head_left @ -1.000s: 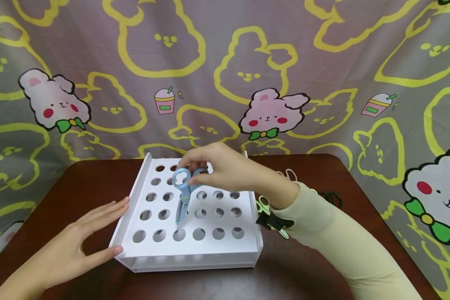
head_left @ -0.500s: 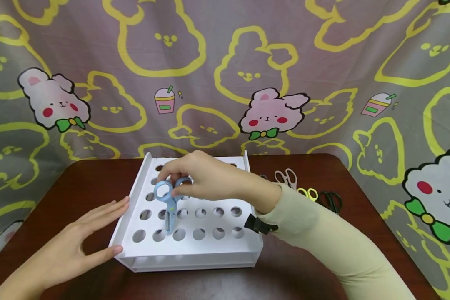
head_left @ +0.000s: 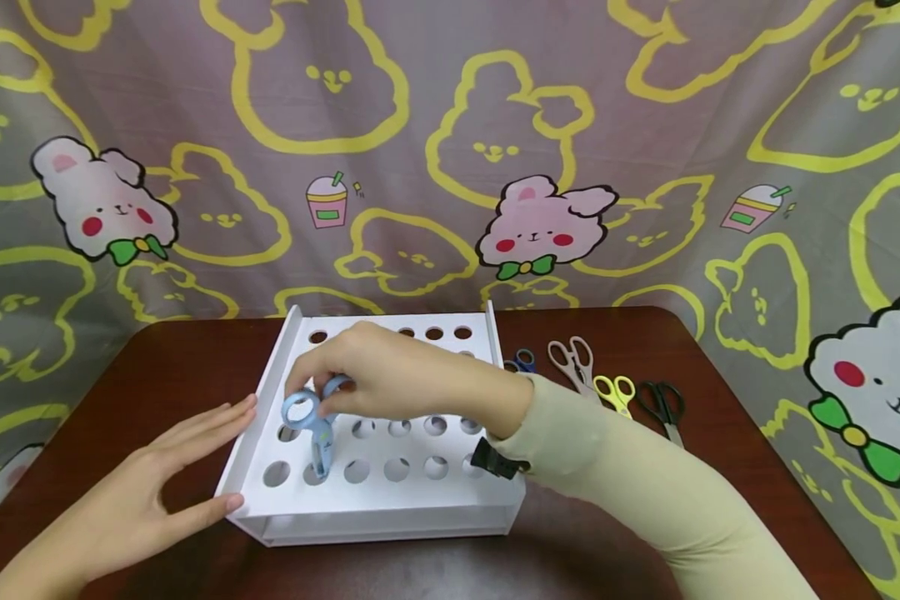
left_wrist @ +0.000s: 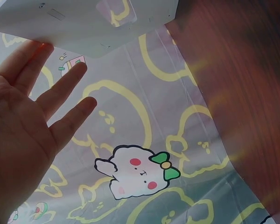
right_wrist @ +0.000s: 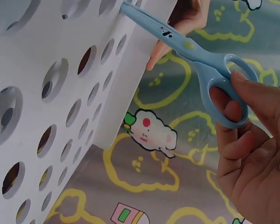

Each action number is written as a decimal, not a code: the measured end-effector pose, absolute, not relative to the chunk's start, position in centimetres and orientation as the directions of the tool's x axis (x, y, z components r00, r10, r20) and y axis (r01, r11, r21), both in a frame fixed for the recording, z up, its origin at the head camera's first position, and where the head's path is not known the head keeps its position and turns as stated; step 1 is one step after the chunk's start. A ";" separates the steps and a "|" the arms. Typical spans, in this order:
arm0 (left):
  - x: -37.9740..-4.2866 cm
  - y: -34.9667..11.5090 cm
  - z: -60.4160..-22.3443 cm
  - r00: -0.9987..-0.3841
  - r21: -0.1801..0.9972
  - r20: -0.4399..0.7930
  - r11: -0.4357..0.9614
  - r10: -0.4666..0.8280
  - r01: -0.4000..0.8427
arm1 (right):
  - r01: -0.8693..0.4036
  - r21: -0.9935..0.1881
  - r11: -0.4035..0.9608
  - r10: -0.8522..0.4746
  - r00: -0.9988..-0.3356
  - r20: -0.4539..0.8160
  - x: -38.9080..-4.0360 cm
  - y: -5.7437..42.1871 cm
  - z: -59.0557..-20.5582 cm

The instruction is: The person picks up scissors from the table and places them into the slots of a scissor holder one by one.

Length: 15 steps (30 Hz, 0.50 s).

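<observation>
Light blue scissors [head_left: 321,442] point downward over the white rack [head_left: 390,495], whose top board has rows of round holes. My right hand [head_left: 371,371] pinches them by the finger loops; in the right wrist view the thumb and a finger grip one loop [right_wrist: 210,109]. Their blade tip is at the second hole from the left in the front row; how deep it reaches I cannot tell. With fingers straight and spread, my left hand [head_left: 146,487] touches the rack's left side. The left wrist view shows that hand [left_wrist: 28,107] beside the white side panel [left_wrist: 88,28].
Right of the rack on the dark wooden table [head_left: 600,533] lie grey scissors [head_left: 574,360], yellow scissors [head_left: 617,392], black scissors [head_left: 663,404] and dark blue scissors [head_left: 523,361], partly hidden. A patterned curtain [head_left: 420,108] hangs behind.
My right hand has carried the blue scissors left and toward the front row, lowering the tip to a hole. The left hand has stayed in place. More scissors at the right are uncovered.
</observation>
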<state>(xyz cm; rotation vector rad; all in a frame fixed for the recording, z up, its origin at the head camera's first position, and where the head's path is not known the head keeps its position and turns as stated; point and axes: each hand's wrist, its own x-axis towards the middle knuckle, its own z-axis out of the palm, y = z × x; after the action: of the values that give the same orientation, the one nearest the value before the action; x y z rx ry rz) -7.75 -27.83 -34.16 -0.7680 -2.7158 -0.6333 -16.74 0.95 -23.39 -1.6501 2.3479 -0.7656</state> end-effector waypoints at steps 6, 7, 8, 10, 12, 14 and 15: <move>-7.8 -28.0 -34.2 -0.821 0.334 0.353 0.760 0.448 0.558 | -0.838 -0.494 0.233 -0.939 -0.325 0.110 -16.4 0.3 -23.9; -7.8 -28.0 -34.3 -0.824 0.333 0.352 0.763 0.444 0.553 | -0.844 -0.485 0.230 -0.943 -0.316 0.104 -16.3 0.1 -24.1; -7.8 -28.1 -34.3 -0.828 0.334 0.348 0.767 0.440 0.548 | -0.849 -0.479 0.225 -0.946 -0.307 0.100 -16.3 0.0 -24.2; -7.7 -28.2 -34.5 -0.840 0.339 0.334 0.777 0.428 0.531 | -0.858 -0.467 0.215 -0.952 -0.290 0.094 -16.3 -0.3 -24.5; -7.7 -28.2 -34.5 -0.848 0.343 0.323 0.783 0.420 0.518 | -0.858 -0.470 0.208 -0.957 -0.278 0.085 -16.3 -0.5 -24.8; -7.7 -28.2 -34.6 -0.852 0.347 0.316 0.785 0.417 0.513 | -0.856 -0.478 0.197 -0.961 -0.265 0.078 -16.3 -0.7 -25.0; -7.8 -28.2 -34.6 -0.851 0.347 0.317 0.784 0.418 0.514 | -0.858 -0.477 0.193 -0.963 -0.258 0.074 -16.3 -0.8 -25.0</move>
<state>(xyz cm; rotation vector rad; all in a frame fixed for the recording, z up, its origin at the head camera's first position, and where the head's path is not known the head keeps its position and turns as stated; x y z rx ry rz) -7.77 -28.15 -34.63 -0.7297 -2.7533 -0.6308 -16.27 -0.79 -25.03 -1.7425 2.2270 -0.6350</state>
